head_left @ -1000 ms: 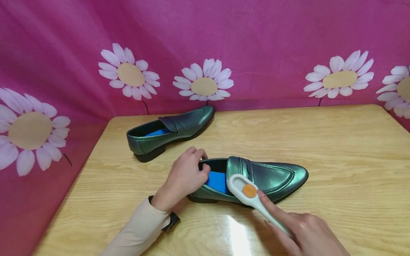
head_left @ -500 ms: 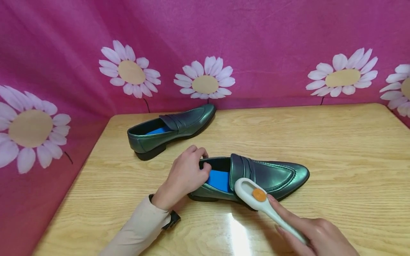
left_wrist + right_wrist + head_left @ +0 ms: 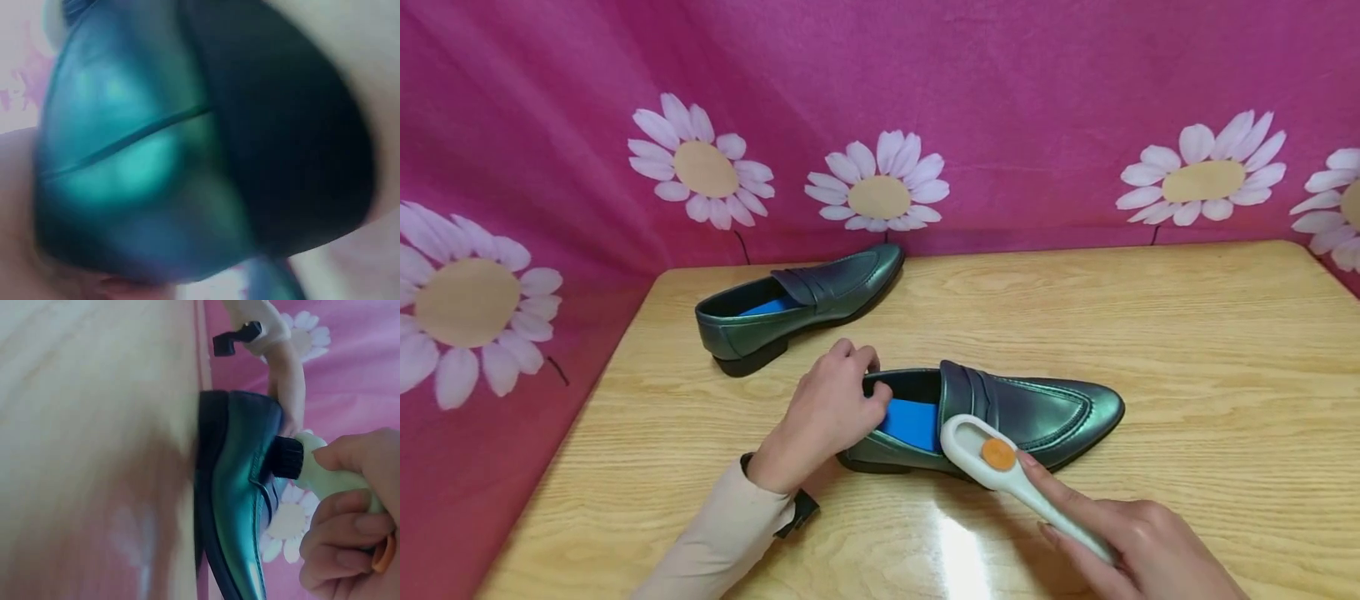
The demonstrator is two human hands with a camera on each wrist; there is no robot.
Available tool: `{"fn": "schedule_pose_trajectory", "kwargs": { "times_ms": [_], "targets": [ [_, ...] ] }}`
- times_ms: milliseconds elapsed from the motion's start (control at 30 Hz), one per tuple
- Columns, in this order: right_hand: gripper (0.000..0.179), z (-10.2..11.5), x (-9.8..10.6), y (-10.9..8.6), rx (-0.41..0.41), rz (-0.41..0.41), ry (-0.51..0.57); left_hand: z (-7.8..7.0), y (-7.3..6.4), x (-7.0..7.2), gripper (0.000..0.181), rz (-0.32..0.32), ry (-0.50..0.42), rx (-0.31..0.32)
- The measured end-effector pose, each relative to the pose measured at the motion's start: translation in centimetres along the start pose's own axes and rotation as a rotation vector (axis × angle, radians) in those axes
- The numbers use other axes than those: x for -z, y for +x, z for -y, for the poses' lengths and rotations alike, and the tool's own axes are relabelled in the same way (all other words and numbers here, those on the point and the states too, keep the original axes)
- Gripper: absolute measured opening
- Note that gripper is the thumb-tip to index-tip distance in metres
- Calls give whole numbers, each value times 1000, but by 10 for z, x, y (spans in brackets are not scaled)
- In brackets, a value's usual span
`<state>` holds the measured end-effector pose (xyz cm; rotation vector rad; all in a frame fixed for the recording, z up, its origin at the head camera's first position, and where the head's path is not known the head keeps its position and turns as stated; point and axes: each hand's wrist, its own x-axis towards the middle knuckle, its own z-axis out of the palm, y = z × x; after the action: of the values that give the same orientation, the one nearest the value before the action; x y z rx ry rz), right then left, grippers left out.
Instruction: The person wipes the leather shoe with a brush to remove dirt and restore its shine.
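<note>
A shiny green loafer point(image 3: 1037, 408) lies sole down on the table, toe to the right, a blue insole point(image 3: 913, 423) showing in its opening. My left hand point(image 3: 831, 404) grips its heel end, thumb inside the opening. The heel's dark sole and green back point(image 3: 125, 144) fill the left wrist view, blurred. In my right hand point(image 3: 1138, 533) I hold a white shoe brush point(image 3: 1011, 479) with an orange button, index finger along the handle. The right wrist view shows its black bristles point(image 3: 287, 458) against the loafer's upper, near the strap.
A matching loafer point(image 3: 838, 296) stands behind and to the left, toe pointing toward the back right. The wooden table point(image 3: 1225, 350) ends at a pink curtain point(image 3: 1030, 100) printed with white daisies, which also hangs along the left. A black strap mount point(image 3: 797, 512) sits on the left wrist.
The brush has slid right along the loafer's near side, then slightly back left. My left hand keeps its grip on the heel. The other loafer stays put.
</note>
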<state>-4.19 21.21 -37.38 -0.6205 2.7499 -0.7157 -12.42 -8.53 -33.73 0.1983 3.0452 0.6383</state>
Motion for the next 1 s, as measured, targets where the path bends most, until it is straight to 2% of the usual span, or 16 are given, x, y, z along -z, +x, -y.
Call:
{"fn": "schedule_pose_trajectory", "kwargs": {
  "times_ms": [100,167,233,333,467,533,633,800,900,1000],
  "targets": [
    [60,-4,7,-1,-58,13,28,2,-3,13,45,92,42,89],
    [59,-8,12,-2,-43,-26,42,5,-5,23,49,178,13,146],
    [58,-12,17,-2,-40,-86,33,10,-4,31,45,259,-42,172],
    [58,-18,26,-4,-10,-215,14,17,-1,38,35,376,-146,167],
    [62,-28,37,-7,4,-355,9,23,5,38,27,441,-247,112],
    [65,-34,40,-8,33,-427,2,24,5,36,25,439,-302,106],
    [67,-41,45,-10,42,-480,1,26,5,33,23,400,-387,105],
    [67,-44,47,-11,61,-548,-8,20,5,27,23,259,-455,91],
    [65,-44,46,-10,34,-562,5,17,3,23,25,180,-464,92],
    [63,-45,47,-9,34,-584,30,15,2,20,28,127,-464,105]
  ]
}}
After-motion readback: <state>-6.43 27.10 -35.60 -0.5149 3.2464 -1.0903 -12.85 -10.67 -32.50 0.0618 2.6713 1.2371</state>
